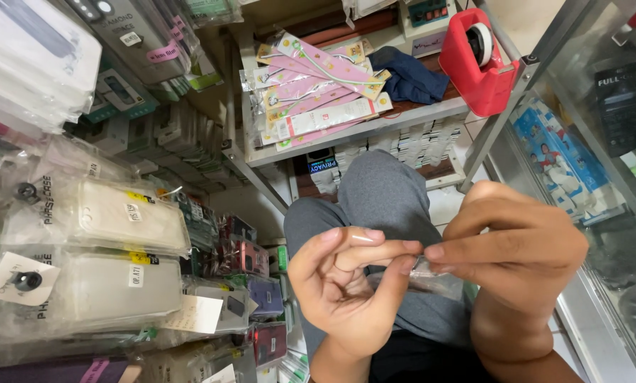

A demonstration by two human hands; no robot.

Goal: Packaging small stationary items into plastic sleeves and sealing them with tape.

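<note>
1. Your left hand (350, 287) and right hand (516, 248) meet in front of your lap, fingertips pinched from both sides on one small clear plastic sleeve (435, 275); both hands are closed on it.
2. The sleeve hangs between your fingers above your grey trousers (382, 191), crumpled. I cannot tell whether anything is inside it or whether its mouth is open, so judged from this, the handling looks barely begun.
3. Ahead of you, a shelf (375, 128) carries a fanned pile of pink packaged strips (318, 92), too overlapped to count, one dark blue cloth (406, 74) and one red tape dispenser (477, 60).
4. To your left, two clear phone cases in bags (98, 213) lie on top of a larger heap.
</note>
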